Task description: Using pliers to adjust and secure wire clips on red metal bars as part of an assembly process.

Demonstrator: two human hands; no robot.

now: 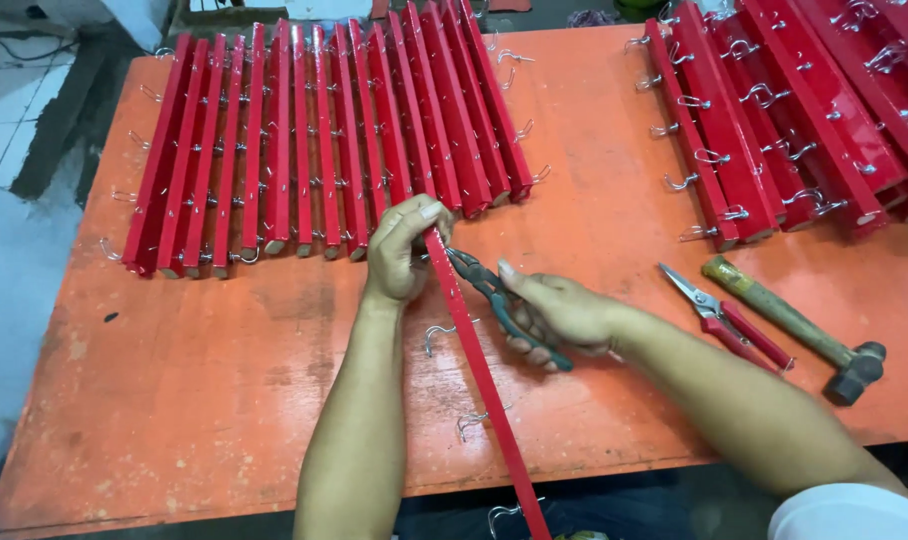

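Note:
My left hand (402, 250) grips the far end of a long red wooden bar (479, 370) that runs from the middle of the orange table (174, 370) back toward me. Metal hooks (436, 333) stick out of the bar's left side. My right hand (559, 312) holds a pair of pliers (474, 272) with dark green handles. The plier jaws point left and meet the bar just below my left hand.
A row of red hooked bars (314, 140) lies side by side at the far left. Another stack of them (774, 110) lies at the far right. Red-handled snips (726, 317) and a wooden-handled hammer (794, 325) rest on the right side of the table.

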